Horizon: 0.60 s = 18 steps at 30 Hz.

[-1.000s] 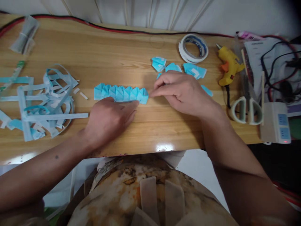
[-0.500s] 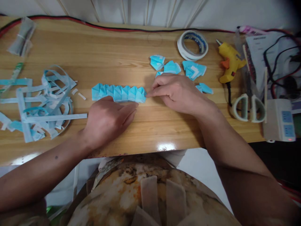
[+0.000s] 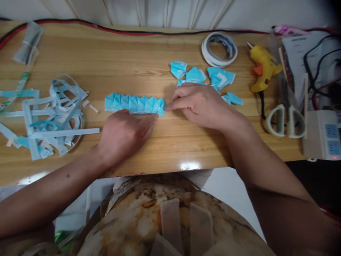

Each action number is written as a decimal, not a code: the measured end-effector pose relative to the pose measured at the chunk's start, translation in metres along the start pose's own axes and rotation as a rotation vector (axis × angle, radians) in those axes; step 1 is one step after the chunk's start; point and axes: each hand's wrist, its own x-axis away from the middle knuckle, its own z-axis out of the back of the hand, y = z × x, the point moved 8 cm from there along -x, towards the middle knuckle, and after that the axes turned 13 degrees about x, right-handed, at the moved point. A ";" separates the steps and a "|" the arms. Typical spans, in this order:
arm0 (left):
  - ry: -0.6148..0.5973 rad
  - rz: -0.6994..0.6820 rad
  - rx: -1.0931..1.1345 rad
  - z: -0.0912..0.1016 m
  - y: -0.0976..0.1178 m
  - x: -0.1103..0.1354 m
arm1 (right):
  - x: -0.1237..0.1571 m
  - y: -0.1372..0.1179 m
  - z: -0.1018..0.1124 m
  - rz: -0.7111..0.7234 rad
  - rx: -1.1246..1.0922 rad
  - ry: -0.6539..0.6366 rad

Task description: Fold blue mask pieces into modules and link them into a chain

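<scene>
A row of overlapping folded blue pieces, a pleated strip (image 3: 133, 103), lies flat on the wooden table in front of me. My left hand (image 3: 126, 129) rests along its near edge, fingers curled and pressed together, with fingertips at the lower right of the strip. At the strip's right end, my right hand (image 3: 199, 103) is closed, with thumb and forefinger together touching the last fold. What sits between those fingertips is hidden. Several loose folded blue pieces (image 3: 195, 75) lie beyond my right hand, one of them partly covered by it.
Cut pale-blue strips (image 3: 64, 132) are heaped at the left, below a clear packet (image 3: 28, 42). Toward the right are a tape roll (image 3: 206, 53), a yellow glue gun (image 3: 262, 67), scissors (image 3: 297, 122) and a power strip (image 3: 317, 135). A red-black cable (image 3: 119, 31) runs along the back.
Both hands keep nearly the same places on the strip. The strip's right end has shifted slightly under the left fingertips, and the whole view has moved a little.
</scene>
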 end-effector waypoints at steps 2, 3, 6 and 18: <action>-0.013 0.017 -0.005 0.001 0.000 -0.001 | 0.000 0.001 0.000 -0.007 0.001 -0.001; -0.023 0.022 -0.008 0.001 0.001 -0.001 | 0.000 0.002 0.001 -0.015 0.003 0.007; -0.068 0.045 -0.016 -0.001 0.001 -0.003 | 0.000 0.003 0.003 -0.020 0.015 0.038; -0.040 0.011 -0.043 0.001 0.004 -0.002 | -0.008 -0.004 0.006 -0.054 0.040 0.123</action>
